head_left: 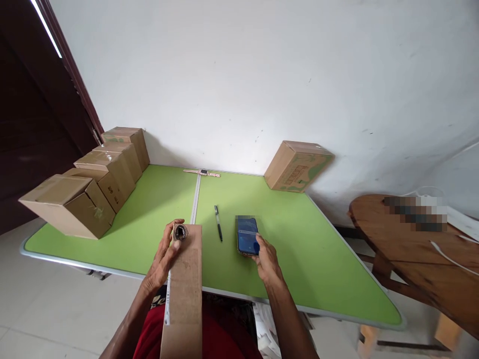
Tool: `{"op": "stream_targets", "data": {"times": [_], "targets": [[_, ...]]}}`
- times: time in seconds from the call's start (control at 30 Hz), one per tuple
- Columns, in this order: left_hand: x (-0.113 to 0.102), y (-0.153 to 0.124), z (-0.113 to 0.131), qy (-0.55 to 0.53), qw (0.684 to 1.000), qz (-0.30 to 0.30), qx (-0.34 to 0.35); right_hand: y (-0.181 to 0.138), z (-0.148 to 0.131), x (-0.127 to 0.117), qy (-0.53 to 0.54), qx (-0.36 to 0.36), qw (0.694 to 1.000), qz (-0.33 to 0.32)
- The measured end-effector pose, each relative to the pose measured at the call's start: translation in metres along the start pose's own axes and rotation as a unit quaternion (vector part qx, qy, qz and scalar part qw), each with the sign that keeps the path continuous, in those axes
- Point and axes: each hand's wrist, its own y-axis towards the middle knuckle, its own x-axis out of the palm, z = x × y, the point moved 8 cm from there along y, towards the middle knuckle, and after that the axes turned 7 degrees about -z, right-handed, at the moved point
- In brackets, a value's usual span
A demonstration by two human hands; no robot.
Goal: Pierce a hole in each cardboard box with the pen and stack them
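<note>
My left hand (164,257) is closed around the far left edge of a long, narrow cardboard box (186,294), which reaches back towards my body. Its thumb lies by a small dark round thing (180,232) with a hollow middle, on the box's far end; I cannot make out its kind. In my right hand (267,259) is a smartphone (247,238), gripped by its lower right corner with the thumb over the lit blue screen. The phone is tilted low over the green table (299,259). A black pen (218,223) lies between the box and the phone.
Several cardboard boxes (80,199) stand in a row along the table's left side. Another box (298,167) stands at the back right by the wall. A wristwatch (204,172) lies flat at the back edge. Right of the table is a wooden table (407,254) with white cables.
</note>
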Motion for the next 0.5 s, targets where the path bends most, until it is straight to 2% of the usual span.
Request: {"op": "stream_targets", "data": {"times": [0.13, 0.3, 0.4, 0.5], "targets": [[-0.001, 0.000, -0.009, -0.044, 0.998, 0.032, 0.012, -0.005, -0.013, -0.009, -0.137, -0.050, 0.989, 0.011], [0.007, 0.004, -0.024, -0.100, 0.994, 0.045, -0.009, -0.011, -0.036, -0.012, -0.268, -0.073, 0.960, -0.041], [0.014, 0.002, -0.031, -0.110, 0.992, 0.053, -0.019, -0.012, -0.044, -0.013, -0.364, -0.077, 0.927, -0.046], [0.030, -0.009, -0.040, -0.119, 0.991, 0.032, -0.060, -0.030, -0.033, -0.003, -0.436, -0.103, 0.891, -0.074]]}}
